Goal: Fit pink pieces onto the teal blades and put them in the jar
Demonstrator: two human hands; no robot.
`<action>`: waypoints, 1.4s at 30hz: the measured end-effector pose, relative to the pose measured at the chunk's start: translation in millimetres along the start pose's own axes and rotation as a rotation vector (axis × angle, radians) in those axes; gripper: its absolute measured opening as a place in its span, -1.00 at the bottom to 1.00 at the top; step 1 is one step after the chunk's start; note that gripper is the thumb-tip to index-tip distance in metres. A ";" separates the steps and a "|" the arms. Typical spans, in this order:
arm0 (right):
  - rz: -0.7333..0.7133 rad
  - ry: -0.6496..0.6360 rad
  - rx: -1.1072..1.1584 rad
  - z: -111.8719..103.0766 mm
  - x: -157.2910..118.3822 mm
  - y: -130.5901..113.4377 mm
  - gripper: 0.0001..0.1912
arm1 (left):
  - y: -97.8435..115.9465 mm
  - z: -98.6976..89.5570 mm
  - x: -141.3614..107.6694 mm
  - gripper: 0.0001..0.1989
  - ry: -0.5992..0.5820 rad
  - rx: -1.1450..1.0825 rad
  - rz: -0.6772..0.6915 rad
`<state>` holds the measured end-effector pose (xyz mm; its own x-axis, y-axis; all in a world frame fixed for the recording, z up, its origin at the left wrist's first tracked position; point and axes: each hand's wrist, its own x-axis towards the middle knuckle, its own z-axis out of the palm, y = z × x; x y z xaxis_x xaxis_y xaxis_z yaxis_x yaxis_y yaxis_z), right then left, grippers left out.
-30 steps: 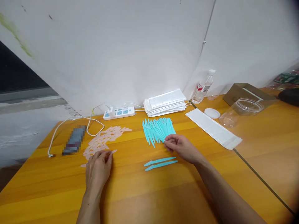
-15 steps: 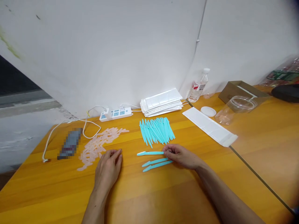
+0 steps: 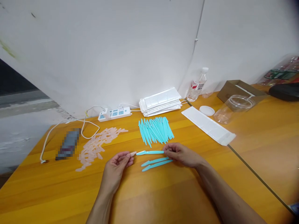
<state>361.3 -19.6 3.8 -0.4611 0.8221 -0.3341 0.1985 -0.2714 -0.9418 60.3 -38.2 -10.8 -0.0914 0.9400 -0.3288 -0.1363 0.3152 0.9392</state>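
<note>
Between thumb and fingers, my left hand pinches a small pale pink blade cover. Its end is at the blade tip of a turquoise eyebrow razor; whether the two touch I cannot tell. My right hand is closed on the handle end of that razor, holding it level with the blade to the left. Just below lie two more turquoise razors, side by side on the table, their right ends near my right hand. Behind is a pile of turquoise razors. Loose pink covers are scattered left of my left hand.
Along the wall stand a white power strip, a stack of white padded envelopes and a water bottle. To the right are a single envelope, a white lid, a clear jar and a cardboard box. A blurred-out phone-like object lies left.
My left hand has moved right, away from the pink pile, and now shows a pink cover at the razor's blade tip. My right hand keeps its hold on the razor, almost unmoved.
</note>
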 end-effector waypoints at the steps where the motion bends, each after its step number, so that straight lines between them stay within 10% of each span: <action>1: 0.000 0.000 0.001 0.1 -0.2 -0.3 -0.58 | -0.7 0.4 0.1 -0.55 -0.003 -0.004 -0.007; 15: 0.011 -0.014 -0.020 2.1 -3.0 -6.9 -0.58 | -4.0 16.2 -11.5 -0.60 -0.122 0.213 0.062; 23: -0.009 -0.052 -0.487 -8.8 -21.4 -13.7 -0.78 | 0.3 25.3 -30.2 -0.81 -0.444 0.902 0.713; 31: 0.075 0.116 -0.693 -0.9 -24.7 -21.0 -0.79 | 0.5 31.5 -32.7 -0.77 -0.349 1.095 0.863; 42: 0.071 0.704 -0.986 2.8 35.9 -28.7 -0.69 | 19.0 -10.3 -9.0 -0.95 0.167 0.832 0.990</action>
<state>336.6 16.3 18.8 0.0880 0.9961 -0.0016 0.9186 -0.0818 -0.3865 48.4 -41.9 8.9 0.0700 0.8098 0.5826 0.7016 -0.4551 0.5483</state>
